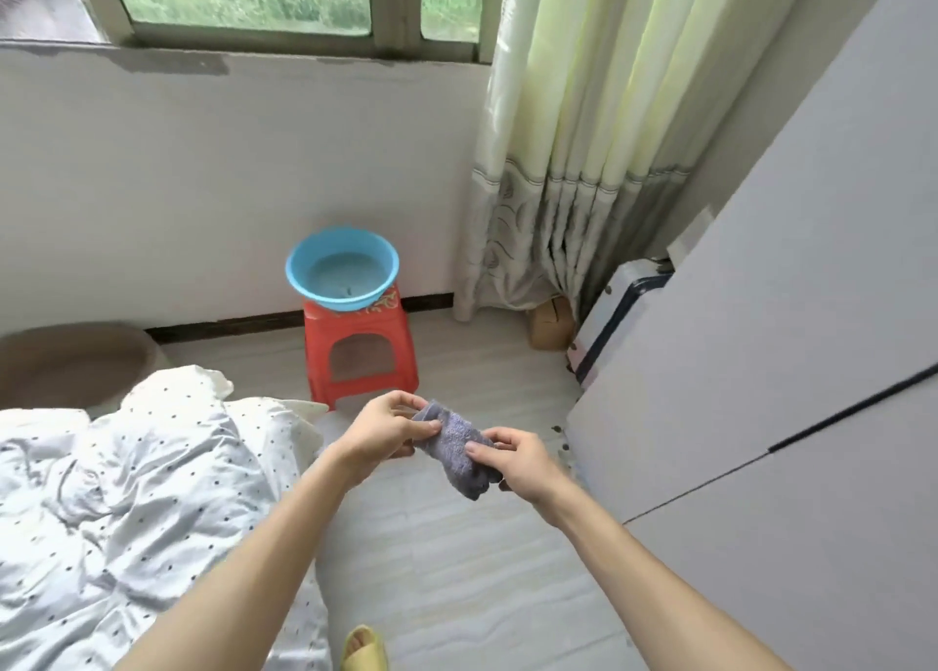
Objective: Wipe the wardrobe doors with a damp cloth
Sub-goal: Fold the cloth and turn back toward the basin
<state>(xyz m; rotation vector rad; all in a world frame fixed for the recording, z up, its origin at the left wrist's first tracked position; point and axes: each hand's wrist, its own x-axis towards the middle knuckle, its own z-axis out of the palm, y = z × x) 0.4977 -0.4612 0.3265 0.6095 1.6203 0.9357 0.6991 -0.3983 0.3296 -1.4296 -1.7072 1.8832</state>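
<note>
Pinching the cloth (457,454), left hand (378,437) and right hand (525,462), over pale floor (457,579) between bed (127,492) and wardrobe (771,355).

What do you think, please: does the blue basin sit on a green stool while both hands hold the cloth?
No: the head view shows a red stool; the blue basin sits on it, left hand and right hand hold the cloth.

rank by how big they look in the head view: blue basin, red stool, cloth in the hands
1. red plastic stool
2. round blue plastic basin, about as wide but shorter
3. bunched grey-purple terry cloth, smallest though nearest the camera
</note>
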